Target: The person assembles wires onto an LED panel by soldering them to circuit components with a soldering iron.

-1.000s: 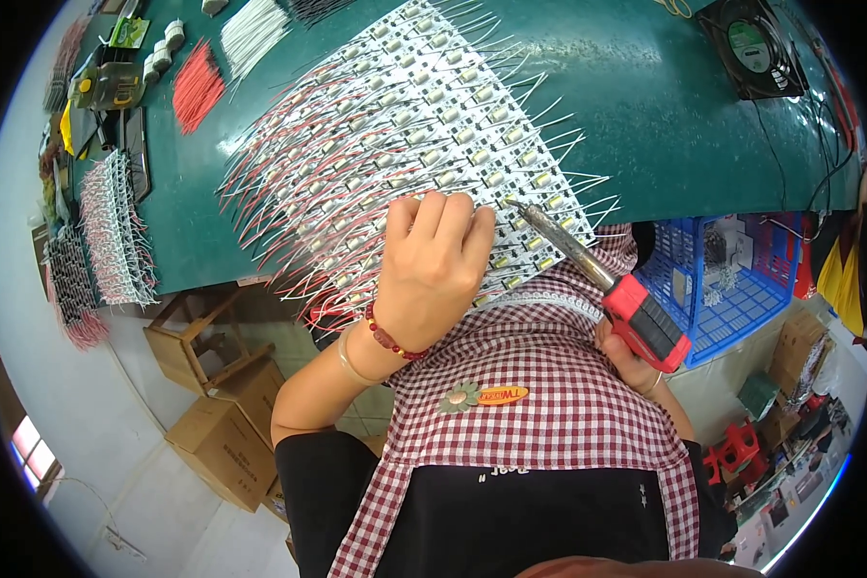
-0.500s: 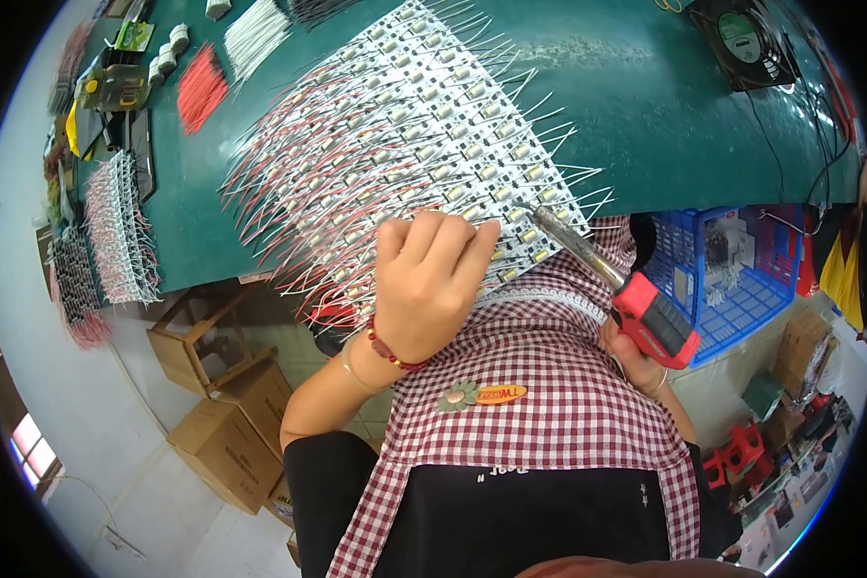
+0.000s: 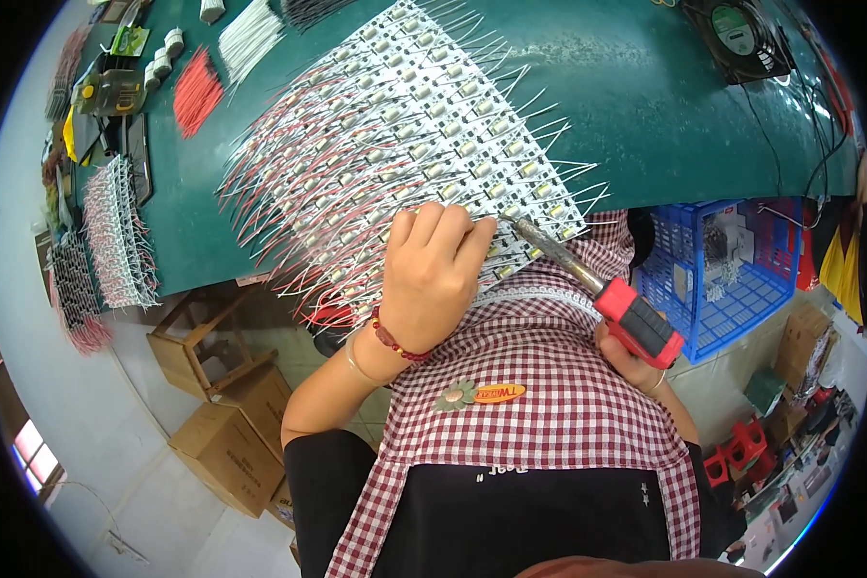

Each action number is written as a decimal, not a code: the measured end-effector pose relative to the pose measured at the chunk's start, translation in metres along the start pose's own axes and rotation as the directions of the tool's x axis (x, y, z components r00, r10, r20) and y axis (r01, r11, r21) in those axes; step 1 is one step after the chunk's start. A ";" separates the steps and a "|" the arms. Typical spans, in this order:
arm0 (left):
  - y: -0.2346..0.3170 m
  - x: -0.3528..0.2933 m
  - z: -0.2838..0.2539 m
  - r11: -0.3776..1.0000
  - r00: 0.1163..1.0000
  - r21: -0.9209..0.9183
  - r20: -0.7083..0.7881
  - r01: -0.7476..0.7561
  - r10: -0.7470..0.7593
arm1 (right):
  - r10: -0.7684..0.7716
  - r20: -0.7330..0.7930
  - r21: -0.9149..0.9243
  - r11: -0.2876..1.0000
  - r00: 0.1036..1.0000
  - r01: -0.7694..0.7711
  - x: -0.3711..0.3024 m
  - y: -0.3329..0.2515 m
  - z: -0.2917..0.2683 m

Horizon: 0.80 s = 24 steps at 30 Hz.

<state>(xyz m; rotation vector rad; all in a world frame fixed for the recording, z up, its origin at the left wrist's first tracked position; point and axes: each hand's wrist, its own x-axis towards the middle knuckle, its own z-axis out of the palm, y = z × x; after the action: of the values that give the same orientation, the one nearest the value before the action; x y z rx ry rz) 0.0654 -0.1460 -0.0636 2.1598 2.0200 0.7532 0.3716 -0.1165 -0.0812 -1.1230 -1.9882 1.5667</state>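
the green-topped workbench (image 3: 636, 125) runs across the view, with a blue plastic crate (image 3: 732, 332) below its near edge, to the right. over the middle of that near edge lies the white circuit-board panel (image 3: 464, 114), set askew, its nearest corner jutting past the edge above the checked apron (image 3: 539, 424). rows of small components cover it. it looks thin, light and fairly stiff, though the jutting corner probably flexes under a push; the soldered leads seem its fragile part, so the bare rim between wires looks the safest hold.

a black cooling fan (image 3: 739, 34) stands near the workbench's right end. the soldering iron (image 3: 636, 323) slants over the panel's near right part; whether its tip touches cannot be told. its metal barrel is likely hot, leaving the red and black handle as the grip. the right hand (image 3: 622, 358) is closed round that handle, fingers mostly hidden. the left hand (image 3: 432, 275) arches over the panel, fingers bent and close together; what they pinch, if anything, cannot be told. red and white leads (image 3: 260, 178) fringe the panel's left side.
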 end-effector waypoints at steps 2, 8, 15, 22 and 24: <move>0.001 0.000 0.000 1.000 1.000 0.005 0.001 0.001 -0.001 | -0.101 -0.031 -0.086 0.991 0.994 0.098 0.008 -0.010 0.000; 0.001 0.001 -0.002 1.000 1.000 0.010 0.017 0.003 -0.003 | 0.005 -0.002 0.091 0.996 1.000 -0.005 -0.011 0.010 0.000; 0.002 0.002 -0.004 1.000 0.999 0.031 0.048 0.004 -0.006 | 0.120 0.028 0.151 0.981 0.992 -0.122 -0.014 0.010 -0.002; 0.002 0.000 -0.010 0.999 0.997 0.030 0.075 0.021 -0.023 | 0.101 0.022 0.125 0.987 0.995 -0.103 -0.019 0.017 -0.002; 0.001 0.000 -0.019 0.997 0.996 0.038 0.066 0.061 -0.064 | 0.126 0.022 0.109 0.986 0.992 -0.128 -0.026 0.025 -0.003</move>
<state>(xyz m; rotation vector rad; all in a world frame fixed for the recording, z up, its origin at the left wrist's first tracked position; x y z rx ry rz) 0.0585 -0.1509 -0.0465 2.0997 2.0718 0.6325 0.3984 -0.1329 -0.0992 -1.2185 -1.8468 1.7303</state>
